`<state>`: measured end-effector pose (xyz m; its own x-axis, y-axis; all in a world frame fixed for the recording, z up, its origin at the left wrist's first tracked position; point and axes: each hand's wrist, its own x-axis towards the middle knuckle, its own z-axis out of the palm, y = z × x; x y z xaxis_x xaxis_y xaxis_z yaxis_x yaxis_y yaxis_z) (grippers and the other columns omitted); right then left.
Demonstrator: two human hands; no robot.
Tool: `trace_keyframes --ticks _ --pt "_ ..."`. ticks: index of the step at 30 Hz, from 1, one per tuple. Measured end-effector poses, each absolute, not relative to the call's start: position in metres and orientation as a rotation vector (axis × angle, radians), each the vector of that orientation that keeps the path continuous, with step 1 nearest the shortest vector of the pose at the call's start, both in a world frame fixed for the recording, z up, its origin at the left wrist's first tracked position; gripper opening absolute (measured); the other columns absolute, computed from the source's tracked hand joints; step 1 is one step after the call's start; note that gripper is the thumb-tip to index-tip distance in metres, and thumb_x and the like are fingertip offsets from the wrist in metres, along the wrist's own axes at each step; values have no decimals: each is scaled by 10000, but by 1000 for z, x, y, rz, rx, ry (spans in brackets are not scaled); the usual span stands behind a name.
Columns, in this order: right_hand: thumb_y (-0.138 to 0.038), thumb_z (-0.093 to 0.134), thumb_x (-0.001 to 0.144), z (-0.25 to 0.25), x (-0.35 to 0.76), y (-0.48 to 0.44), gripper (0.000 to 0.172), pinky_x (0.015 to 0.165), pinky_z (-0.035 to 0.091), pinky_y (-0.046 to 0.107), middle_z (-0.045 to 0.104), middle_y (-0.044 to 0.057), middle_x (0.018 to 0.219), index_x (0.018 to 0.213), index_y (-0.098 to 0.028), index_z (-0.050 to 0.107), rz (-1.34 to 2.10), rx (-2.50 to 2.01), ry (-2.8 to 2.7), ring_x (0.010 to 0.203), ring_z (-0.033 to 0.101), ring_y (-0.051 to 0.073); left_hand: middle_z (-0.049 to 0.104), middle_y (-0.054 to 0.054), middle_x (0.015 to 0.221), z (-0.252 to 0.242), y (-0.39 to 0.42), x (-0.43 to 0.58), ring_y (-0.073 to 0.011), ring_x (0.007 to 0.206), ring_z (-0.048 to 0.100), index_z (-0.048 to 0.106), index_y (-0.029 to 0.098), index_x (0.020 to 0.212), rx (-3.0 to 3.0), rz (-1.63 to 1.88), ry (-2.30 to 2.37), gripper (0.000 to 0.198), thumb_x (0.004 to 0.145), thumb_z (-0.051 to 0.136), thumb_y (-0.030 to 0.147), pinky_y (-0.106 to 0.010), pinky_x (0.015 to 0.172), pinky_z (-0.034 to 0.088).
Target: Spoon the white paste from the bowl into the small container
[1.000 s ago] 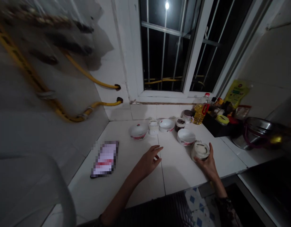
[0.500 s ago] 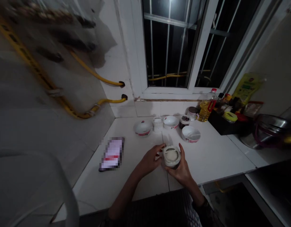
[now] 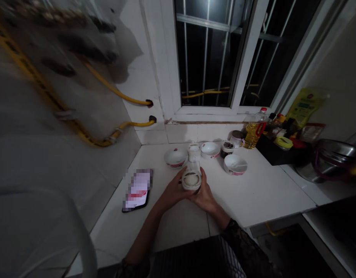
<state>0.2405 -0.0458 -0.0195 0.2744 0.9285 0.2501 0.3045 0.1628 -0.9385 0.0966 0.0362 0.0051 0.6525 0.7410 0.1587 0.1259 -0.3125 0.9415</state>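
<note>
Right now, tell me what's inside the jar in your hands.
Something white shows inside the jar; the left hand and right hand cover its sides, hiding the rest.

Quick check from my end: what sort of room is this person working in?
Most likely a home kitchen: a bottle of cooking oil and a ceramic bowl stand on the white tiled counter, and what look like yellow gas hoses run along the wall.

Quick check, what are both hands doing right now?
Left hand: closed, holding the clear jar.
Right hand: closed, holding the same jar from the other side.
</note>
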Motion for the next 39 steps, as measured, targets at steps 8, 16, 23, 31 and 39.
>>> trace_keyframes --ticks 8,16,23,31,39 --pt "-383 839 631 -25 250 -56 1072 1136 372 494 460 158 1486 1521 -192 273 560 -1378 -1372 1375 442 300 582 -124 1408 3 36 95 -329 1216 610 434 202 1445 1794 800 764 924 614 810 350 -466 1029 493" --pt "-493 621 774 -7 366 -120 423 625 552 293 680 71 988 1056 -178 621 142 -1620 -542 715 617 155 512 -105 1481 5 40 93 -311 1276 565 321 237 1513 1761 833 774 974 657 768 357 -437 1034 488" --pt "-358 602 730 16 432 -101 419 486 536 264 660 14 749 1113 -187 587 466 -1744 -416 570 636 163 515 -131 1470 3 44 96 -304 1245 591 238 201 1539 1729 844 831 1037 651 760 324 -421 1026 495" --pt "-262 597 684 19 422 -94 121 418 528 268 589 -21 481 772 -180 583 599 -1706 -476 445 610 166 393 -152 1557 -5 47 93 -312 1363 481 206 201 1546 1710 851 830 1049 669 752 377 -446 1112 410" --pt "-305 630 634 13 364 -110 359 475 584 313 663 3 614 957 -154 668 709 -1574 -571 502 648 175 393 -164 1556 -14 53 92 -322 1398 437 180 201 1554 1719 851 762 1130 640 806 422 -465 1136 378"
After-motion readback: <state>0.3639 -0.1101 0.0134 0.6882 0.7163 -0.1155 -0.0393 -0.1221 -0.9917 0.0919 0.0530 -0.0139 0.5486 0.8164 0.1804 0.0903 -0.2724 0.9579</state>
